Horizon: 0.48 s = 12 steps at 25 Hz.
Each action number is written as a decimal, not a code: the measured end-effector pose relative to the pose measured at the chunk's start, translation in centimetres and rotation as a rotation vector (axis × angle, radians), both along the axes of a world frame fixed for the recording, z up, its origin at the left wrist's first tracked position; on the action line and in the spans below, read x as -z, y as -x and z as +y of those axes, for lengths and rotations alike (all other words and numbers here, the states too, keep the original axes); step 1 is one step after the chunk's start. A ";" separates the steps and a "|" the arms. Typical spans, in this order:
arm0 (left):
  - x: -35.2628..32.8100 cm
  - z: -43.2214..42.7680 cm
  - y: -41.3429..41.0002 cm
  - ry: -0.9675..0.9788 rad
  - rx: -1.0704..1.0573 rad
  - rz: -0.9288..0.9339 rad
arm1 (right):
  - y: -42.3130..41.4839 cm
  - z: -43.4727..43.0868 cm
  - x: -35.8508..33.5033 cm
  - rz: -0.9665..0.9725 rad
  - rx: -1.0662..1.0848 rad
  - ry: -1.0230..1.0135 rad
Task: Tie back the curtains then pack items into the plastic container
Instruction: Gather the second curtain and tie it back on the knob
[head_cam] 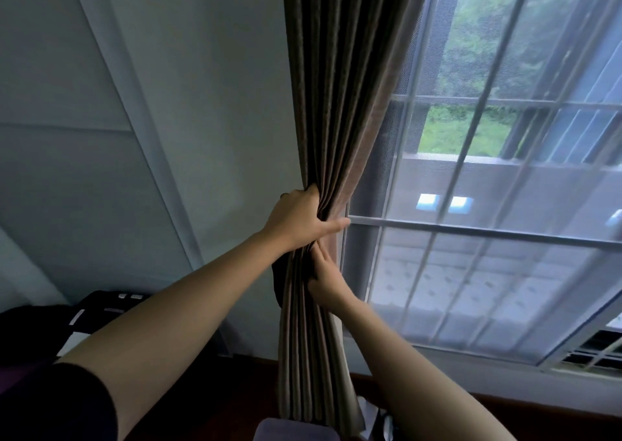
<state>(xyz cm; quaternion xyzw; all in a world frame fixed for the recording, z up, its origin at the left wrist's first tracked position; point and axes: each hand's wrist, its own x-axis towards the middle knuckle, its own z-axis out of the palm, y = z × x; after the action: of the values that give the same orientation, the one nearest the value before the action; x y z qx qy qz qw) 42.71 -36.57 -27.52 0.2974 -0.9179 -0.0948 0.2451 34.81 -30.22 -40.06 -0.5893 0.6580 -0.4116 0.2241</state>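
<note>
A brown pleated curtain [340,87] hangs gathered against the left edge of the window [505,171]. My left hand [303,220] grips the bunched folds at mid height, thumb stretched out to the right across the cloth. Just below it my right hand [324,280] holds the curtain's right edge, its fingers tucked into the folds. A dark strip of fabric [278,282] shows at the curtain's left side under my left hand; whether it is a tie-back I cannot tell. No plastic container is in view.
A pale wall [202,104] stands left of the curtain. A dark object with light patches [101,309] sits at the lower left. The window has metal bars and a mesh screen. Something grey-purple [296,430] lies at the bottom edge below the curtain.
</note>
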 end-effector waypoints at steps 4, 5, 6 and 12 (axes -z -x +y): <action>0.4 -0.9 -1.3 -0.132 -0.127 0.180 | 0.3 -0.4 -1.5 -0.270 0.180 0.120; 0.4 -1.2 -1.9 -0.208 -0.118 0.241 | 0.6 -1.0 -2.3 -0.279 0.249 0.188; 0.6 -1.1 -2.6 -0.276 -0.092 0.323 | 0.7 -1.8 -3.3 -0.283 0.271 0.234; 2.1 0.5 -5.2 -0.495 -0.034 0.957 | -0.4 -5.0 -9.2 -0.556 0.171 0.445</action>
<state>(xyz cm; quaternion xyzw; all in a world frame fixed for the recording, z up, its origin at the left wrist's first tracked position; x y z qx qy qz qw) 47.94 -36.08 -29.65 0.2845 -0.6490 -0.4294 0.5598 35.19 -35.19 -30.85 -0.4321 0.5132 -0.7064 0.2256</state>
